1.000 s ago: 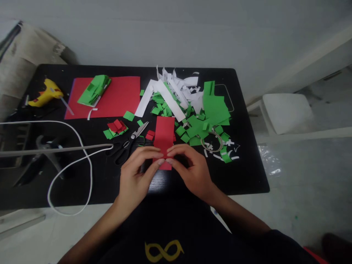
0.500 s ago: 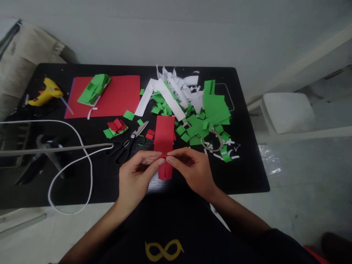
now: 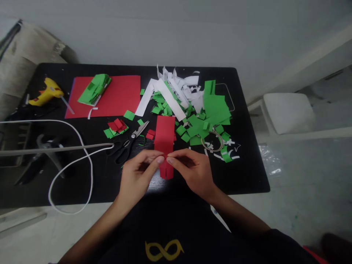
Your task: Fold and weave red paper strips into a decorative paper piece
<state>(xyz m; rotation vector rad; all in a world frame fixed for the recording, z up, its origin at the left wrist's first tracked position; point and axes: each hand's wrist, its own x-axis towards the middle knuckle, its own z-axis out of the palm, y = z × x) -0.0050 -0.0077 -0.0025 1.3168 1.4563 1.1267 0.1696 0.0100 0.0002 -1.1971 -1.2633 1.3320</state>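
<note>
- The black surface point(image 3: 247, 165) carried everything, with cut paper spread over its middle and far part.
- A red sheet point(image 3: 121, 97) lay flat at the far left, with a folded green wad point(image 3: 95, 88) on top of it.
- Green scraps point(image 3: 214, 110) and white strips point(image 3: 165, 93) were heaped together at the far middle.
- The left hand point(image 3: 137, 176) and right hand point(image 3: 192, 172) met at the near edge, fingertips almost touching.
- The red strip point(image 3: 164, 134) ran lengthwise from the heap toward the person. The thumb and forefinger of each hand were pinched shut on it near its near end, which was slit into tabs below the fingers point(image 3: 158, 160).
- Scissors point(image 3: 130, 141) lay just left of the strip — blades pointing away.
- A yellow glue gun point(image 3: 45, 91) sat at the far left corner.
- Small red and green squares point(image 3: 115, 128) lay piled beside the scissors.
</note>
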